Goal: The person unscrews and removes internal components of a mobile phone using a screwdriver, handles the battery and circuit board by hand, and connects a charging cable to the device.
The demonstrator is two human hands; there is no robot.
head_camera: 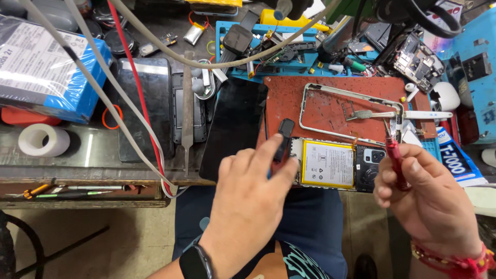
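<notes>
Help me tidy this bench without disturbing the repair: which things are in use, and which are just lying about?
In use:
left hand on the opened phone
right hand holding the red screwdriver
phone frame on the red mat

Lying about:
tape roll
blue box
tweezers
glue tube

Beyond the left hand, a black phone screen (233,126) lies face up on the bench, with long metal tweezers (187,111) just left of it, lying over a dark tablet (147,111). Further left sit a white tape roll (44,140) and a blue box (46,72). Grey and red cables (129,111) cross the bench diagonally. Above the right hand rests a bare metal phone frame (351,114) on a red mat (289,101); a glue tube (457,160) lies to its right.
</notes>
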